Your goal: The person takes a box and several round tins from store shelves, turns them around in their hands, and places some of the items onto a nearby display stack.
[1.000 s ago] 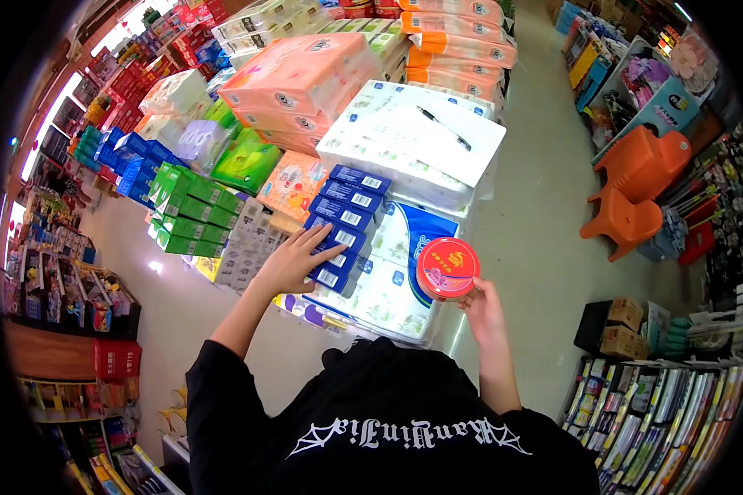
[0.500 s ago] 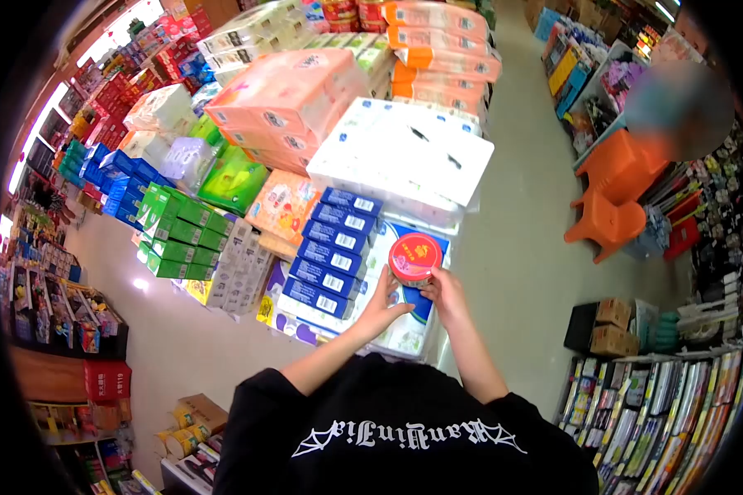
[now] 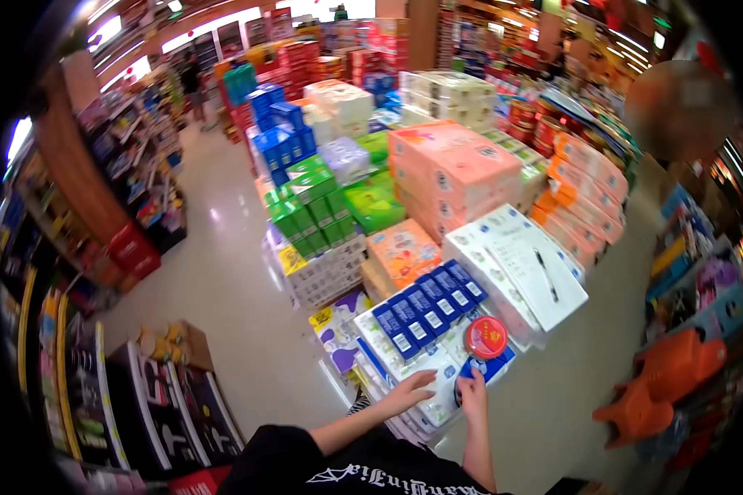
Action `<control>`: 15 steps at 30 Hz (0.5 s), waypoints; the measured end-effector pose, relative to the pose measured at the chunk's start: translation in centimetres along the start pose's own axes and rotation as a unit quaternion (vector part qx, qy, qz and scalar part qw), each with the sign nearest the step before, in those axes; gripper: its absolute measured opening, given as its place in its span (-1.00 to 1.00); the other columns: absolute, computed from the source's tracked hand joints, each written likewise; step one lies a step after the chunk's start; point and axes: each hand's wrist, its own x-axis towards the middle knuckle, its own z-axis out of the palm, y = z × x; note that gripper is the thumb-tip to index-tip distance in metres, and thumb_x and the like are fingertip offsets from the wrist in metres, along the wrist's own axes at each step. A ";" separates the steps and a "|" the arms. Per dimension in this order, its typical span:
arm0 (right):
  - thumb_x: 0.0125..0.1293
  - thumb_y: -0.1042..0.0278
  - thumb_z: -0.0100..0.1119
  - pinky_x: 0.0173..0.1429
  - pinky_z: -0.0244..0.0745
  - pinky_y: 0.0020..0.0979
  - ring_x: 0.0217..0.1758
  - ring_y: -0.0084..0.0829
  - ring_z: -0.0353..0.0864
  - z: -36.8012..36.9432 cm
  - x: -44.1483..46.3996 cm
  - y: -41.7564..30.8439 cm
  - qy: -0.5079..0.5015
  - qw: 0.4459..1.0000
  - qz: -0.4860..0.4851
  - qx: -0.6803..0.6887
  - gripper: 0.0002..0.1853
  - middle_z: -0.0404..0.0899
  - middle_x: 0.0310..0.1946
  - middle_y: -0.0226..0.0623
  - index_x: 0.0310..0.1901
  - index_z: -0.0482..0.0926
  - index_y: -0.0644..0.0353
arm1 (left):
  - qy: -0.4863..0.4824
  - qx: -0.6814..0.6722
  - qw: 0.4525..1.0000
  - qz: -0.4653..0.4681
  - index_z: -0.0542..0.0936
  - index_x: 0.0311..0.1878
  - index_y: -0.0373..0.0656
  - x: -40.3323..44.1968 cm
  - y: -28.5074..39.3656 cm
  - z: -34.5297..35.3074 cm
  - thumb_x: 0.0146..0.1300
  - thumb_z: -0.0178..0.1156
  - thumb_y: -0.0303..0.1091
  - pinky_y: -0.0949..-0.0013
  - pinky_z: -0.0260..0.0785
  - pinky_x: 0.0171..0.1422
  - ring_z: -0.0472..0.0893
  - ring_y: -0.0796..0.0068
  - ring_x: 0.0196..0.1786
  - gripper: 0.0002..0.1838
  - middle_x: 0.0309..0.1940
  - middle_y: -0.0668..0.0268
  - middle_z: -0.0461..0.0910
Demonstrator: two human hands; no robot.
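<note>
L hand [image 3: 409,394] over near end of white printed pkg [image 3: 434,360], fingers apart & a bit bent, nothing in it; R hand [image 3: 473,394] just to its right, narrower, fingers curled w/ tips close tog., no item visible in it, can't tell if tips touch the pkg's blue panel [image 3: 502,363]. Hands nr each other, small gap btwn. Red round tin [image 3: 486,337] sits flat, lid up, on the pkg just beyond R hand, clear of both hands. Row of dk blue boxes [image 3: 428,313] lies beyond L hand, side by side, white barcode labels showing, line running away fwd & to the right; tin is on R-hand side of that row. Past tin, fwd-right of R hand: white sheet w/ writing [image 3: 516,272] atop a stack, black pen [image 3: 546,274] across it. Left of L hand, lower: purple & yellow pkg [image 3: 340,334]. Further fwd of L hand: orange pkg [image 3: 404,252], then tall pink pkgs [image 3: 454,161]; fwd-left, green boxes [image 3: 309,206] stacked. Well off to right of R hand, orange plastic seats [image 3: 648,396] on floor; well left of L hand, low shelf unit [image 3: 182,404] w/ goods.
</note>
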 end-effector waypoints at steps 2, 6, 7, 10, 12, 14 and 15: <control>0.24 0.28 0.07 -0.31 0.41 -0.54 -0.31 -0.57 0.50 0.9 -2.4 -2.9 -0.115 0.993 0.033 0.020 -0.52 0.59 -0.30 -0.25 0.17 0.30 0.26 | 0.078 0.043 0.996 0.021 0.35 0.14 -0.25 -4.4 0.0 -1.1 0.16 0.18 -0.37 0.38 0.28 0.16 0.42 0.42 0.11 -0.52 0.02 0.17 0.44; 0.28 0.34 0.01 -0.20 0.40 -0.53 -0.26 -0.57 0.51 4.4 -3.8 -5.2 -0.327 0.943 0.056 0.014 -0.62 0.60 -0.35 -0.25 0.10 0.38 0.26 | 0.279 0.039 0.959 0.000 0.56 -0.24 -0.26 -12.2 -0.2 -4.3 0.16 0.21 -0.32 0.53 0.39 -0.18 0.54 0.62 -0.31 -0.80 -0.39 0.32 0.57; 0.29 0.36 -0.01 -0.16 0.39 -0.54 -0.26 -0.56 0.51 5.8 -4.3 -6.1 -0.370 0.929 0.028 0.005 -0.65 0.60 -0.33 -0.25 0.09 0.40 0.25 | 0.296 0.035 0.955 0.001 0.56 -0.24 -0.26 -13.9 0.0 -5.2 0.16 0.21 -0.32 0.53 0.39 -0.18 0.54 0.62 -0.31 -0.80 -0.39 0.32 0.57; 0.30 0.40 -0.04 -0.08 0.38 -0.53 -0.23 -0.53 0.52 9.7 -5.6 -8.7 -0.461 0.887 -0.009 -0.022 -0.66 0.59 -0.30 -0.25 0.09 0.39 0.25 | 0.438 0.043 0.897 -0.038 0.56 -0.40 -0.26 -18.4 0.9 -7.5 0.15 0.19 -0.41 0.56 0.37 -0.22 0.54 0.61 -0.38 -0.89 -0.50 0.33 0.57; 0.31 0.36 -0.01 -0.03 0.39 -0.50 -0.20 -0.52 0.52 12.2 -6.4 -10.4 -0.534 0.843 -0.037 -0.048 -0.66 0.57 -0.33 -0.28 0.10 0.38 0.25 | 0.506 0.017 0.861 -0.043 0.53 -0.29 -0.26 -20.9 1.3 -8.8 0.11 0.21 -0.49 0.55 0.38 -0.25 0.50 0.62 -0.42 -0.90 -0.46 0.32 0.56; 0.31 0.34 -0.01 -0.02 0.39 -0.50 -0.18 -0.51 0.52 14.7 -7.1 -11.4 -0.564 0.823 -0.034 -0.064 -0.65 0.56 -0.32 -0.28 0.11 0.37 0.24 | 0.592 0.072 0.799 0.078 0.51 -0.24 -0.26 -22.0 1.5 -9.1 0.11 0.21 -0.50 0.56 0.37 -0.28 0.48 0.63 -0.45 -0.86 -0.46 0.32 0.55; 0.32 0.33 -0.01 -0.02 0.38 -0.50 -0.18 -0.51 0.52 16.1 -7.4 -11.6 -0.581 0.809 -0.040 -0.072 -0.64 0.56 -0.31 -0.28 0.11 0.36 0.25 | 0.652 0.138 0.721 0.192 0.48 -0.19 -0.26 -22.7 1.7 -9.4 0.10 0.21 -0.52 0.56 0.37 -0.31 0.46 0.64 -0.47 -0.81 -0.46 0.32 0.54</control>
